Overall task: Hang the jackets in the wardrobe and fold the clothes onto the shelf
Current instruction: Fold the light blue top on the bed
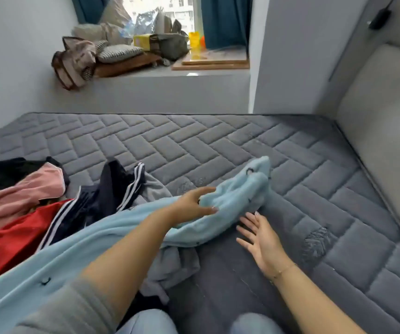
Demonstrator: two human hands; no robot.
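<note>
Pale blue fleece garment (112,227) with dark buttons; red garment (13,242); navy white-striped jacket (121,186); pink cloth (25,196); grey quilted mattress (218,145).

Clothes pile (25,208) lies on the mattress (218,145) at left, window ledge (170,75) behind it.

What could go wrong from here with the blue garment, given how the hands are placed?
1. The left hand holds only one bunched part of the light blue garment; the open right hand holds nothing, so the fabric may spread unevenly.
2. The garment's long trailing part lies over the clothes pile and may drag the navy striped piece along.
</note>
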